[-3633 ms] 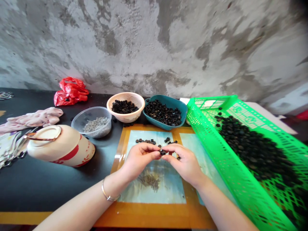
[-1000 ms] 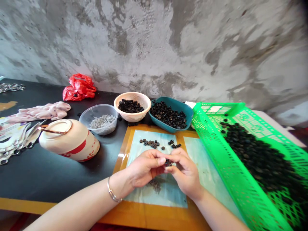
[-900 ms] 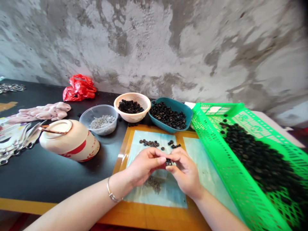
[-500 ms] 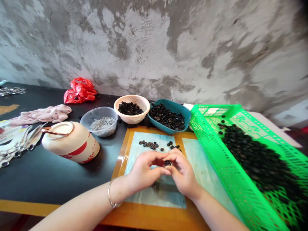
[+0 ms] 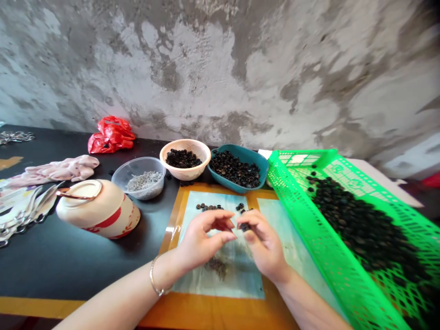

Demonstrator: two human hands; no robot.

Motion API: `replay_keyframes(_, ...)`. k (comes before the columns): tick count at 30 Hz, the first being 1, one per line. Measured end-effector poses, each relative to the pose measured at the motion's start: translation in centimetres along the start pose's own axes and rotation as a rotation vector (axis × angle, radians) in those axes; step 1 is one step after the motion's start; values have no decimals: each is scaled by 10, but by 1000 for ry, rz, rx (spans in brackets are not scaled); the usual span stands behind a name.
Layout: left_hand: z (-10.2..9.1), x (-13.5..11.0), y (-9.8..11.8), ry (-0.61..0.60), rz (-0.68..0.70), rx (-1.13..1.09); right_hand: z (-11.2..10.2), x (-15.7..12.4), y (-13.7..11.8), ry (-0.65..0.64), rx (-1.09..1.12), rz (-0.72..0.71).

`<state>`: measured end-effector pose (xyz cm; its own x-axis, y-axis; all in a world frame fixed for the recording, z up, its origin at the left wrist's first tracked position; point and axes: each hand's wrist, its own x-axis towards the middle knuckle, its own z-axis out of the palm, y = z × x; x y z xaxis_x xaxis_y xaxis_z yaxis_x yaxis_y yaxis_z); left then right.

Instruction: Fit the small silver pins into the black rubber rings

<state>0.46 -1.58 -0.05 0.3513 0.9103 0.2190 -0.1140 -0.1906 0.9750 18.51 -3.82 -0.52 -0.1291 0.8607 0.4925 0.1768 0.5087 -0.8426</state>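
Note:
My right hand (image 5: pixel 263 245) pinches a small black ring part (image 5: pixel 244 226) between thumb and fingers, over the orange-framed mat (image 5: pixel 220 256). My left hand (image 5: pixel 202 238), a bracelet on its wrist, sits just to the left with fingers curled and thumb near the forefinger; what it holds is too small to make out. A little pile of thin metal pins (image 5: pixel 216 266) lies on the mat below the hands. Loose black rings (image 5: pixel 209 207) lie on the mat just beyond the fingers.
A green perforated tray (image 5: pixel 302 220) full of black rings slopes at the right. Behind the mat stand a teal bowl (image 5: pixel 237 160) and a beige bowl (image 5: pixel 184 160) of black rings and a clear tub of pins (image 5: pixel 140 176). A cream jar (image 5: pixel 98 215), pink cloth (image 5: pixel 57 168) and red bag (image 5: pixel 110 135) lie left.
The hands, pressed together on the black ring half a second ago, have drawn slightly apart; the ring stays with my right hand. The view shifted a little.

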Motion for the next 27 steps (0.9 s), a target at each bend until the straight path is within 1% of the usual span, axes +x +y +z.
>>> replay_keyframes(1,-5,4,-2,46,-15,19,-11,4,-3,85,50,6)
replay_keyframes(3,-16,14,-8,140,-42,106,-39,14,-9,352,215,-5)
replay_keyframes(5,-28,25,-14,175,-83,255,-70,24,-14,580,405,-7)
replay_keyframes(6,-33,29,-17,167,-100,353,-81,27,-15,640,488,-4)
replay_keyframes(7,-37,31,-19,140,-138,470,-88,30,-15,634,550,54)
replay_keyframes(8,-41,33,-22,101,-157,572,-89,31,-13,634,584,98)
replay_keyframes(9,-43,34,-24,54,-151,666,-85,30,-11,610,585,139)
replay_keyframes(10,-44,33,-25,2,-132,750,-76,28,-9,527,546,205)
replay_keyframes(11,-45,32,-26,-49,-94,819,-64,26,-6,393,464,282)
replay_keyframes(12,-44,31,-27,-99,-45,875,-50,22,-4,232,342,343)
replay_keyframes(13,-43,30,-28,-144,4,921,-35,17,-2,28,191,392)
replay_keyframes(14,-41,29,-29,-185,48,959,-21,13,0,-168,31,404)
replay_keyframes(15,-39,28,-30,-220,85,992,-10,8,1,-328,-117,396)
replay_keyframes(16,-37,28,-30,-248,112,1022,-1,4,2,-454,-242,377)
replay_keyframes(17,-35,28,-31,-270,131,1050,5,0,3,-543,-341,352)
replay_keyframes(19,-30,28,-33,-305,153,1098,12,-4,6,-648,-465,289)
replay_keyframes(21,-27,29,-34,-328,170,1131,14,-6,8,-700,-531,220)
replay_keyframes(24,-26,30,-36,-333,199,1148,15,-5,10,-731,-590,125)
replay_keyframes(27,-27,28,-36,-330,235,1134,16,-4,9,-740,-603,65)
